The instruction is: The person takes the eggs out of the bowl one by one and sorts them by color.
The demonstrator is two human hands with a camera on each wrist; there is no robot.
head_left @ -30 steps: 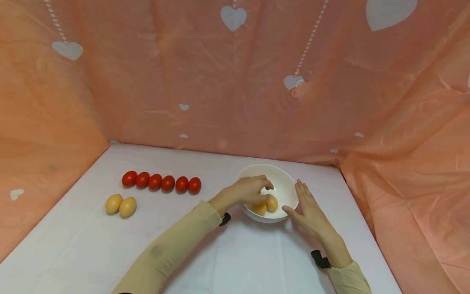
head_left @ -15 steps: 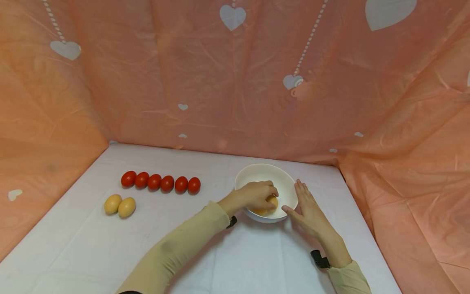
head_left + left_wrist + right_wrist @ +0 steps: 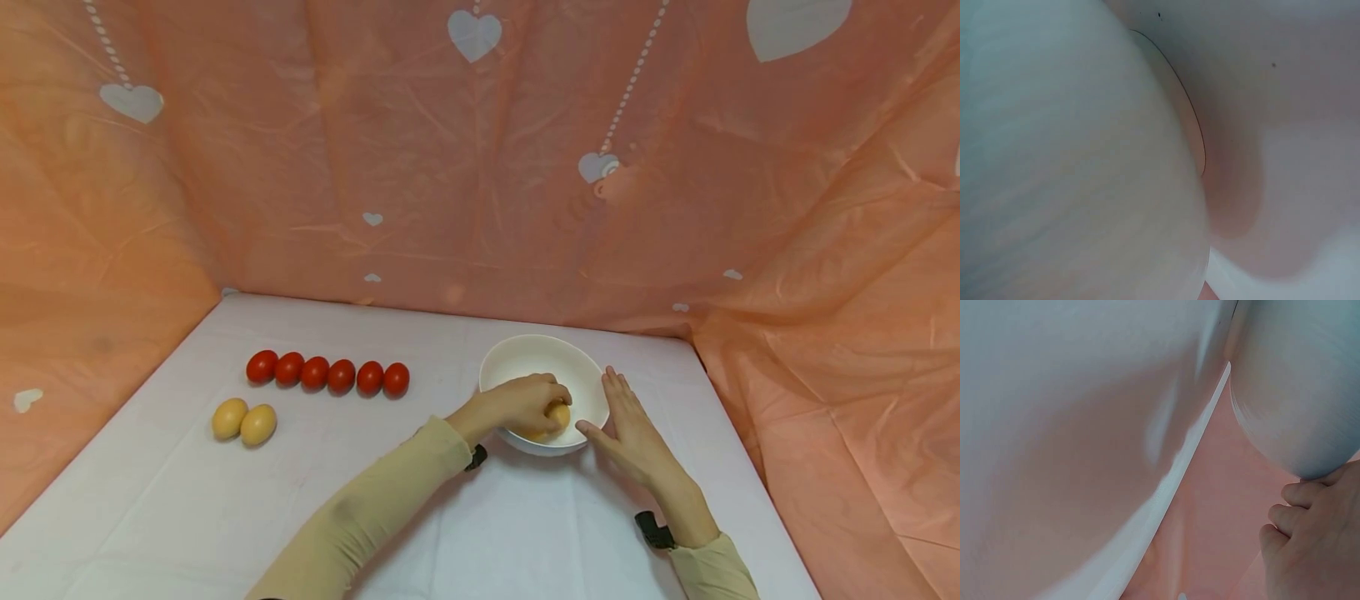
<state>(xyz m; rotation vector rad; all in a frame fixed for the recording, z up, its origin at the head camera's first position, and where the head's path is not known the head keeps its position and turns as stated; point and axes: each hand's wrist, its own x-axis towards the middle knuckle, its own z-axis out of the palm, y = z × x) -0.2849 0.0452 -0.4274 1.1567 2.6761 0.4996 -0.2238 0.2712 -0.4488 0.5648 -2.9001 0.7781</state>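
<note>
A white bowl (image 3: 585, 375) stands on the table right of centre, with yellow egg-shaped pieces in its near part. My left hand (image 3: 517, 406) reaches in over the left rim, thumb and fingers curled round one yellow egg (image 3: 558, 412). Part of another yellow piece (image 3: 534, 435) shows under the palm, mostly hidden. My right hand (image 3: 636, 433) lies along the bowl's right side, fingers straight and thumb at the near rim. In the right wrist view, the fingers of that hand (image 3: 1313, 531) touch the bowl (image 3: 1297, 387). The bowl's outer wall (image 3: 1085, 156) fills much of the left wrist view.
Several red egg-shaped pieces (image 3: 341, 377) form a row on the white-covered table (image 3: 360, 458) at the left. Two yellow eggs (image 3: 243, 422) lie side by side nearer than that row. Orange cloth (image 3: 465, 208) with white hearts hangs behind and at both sides.
My left hand has moved right and down into the bowl, and its fingers have closed round a yellow egg. The right hand has stayed against the bowl.
</note>
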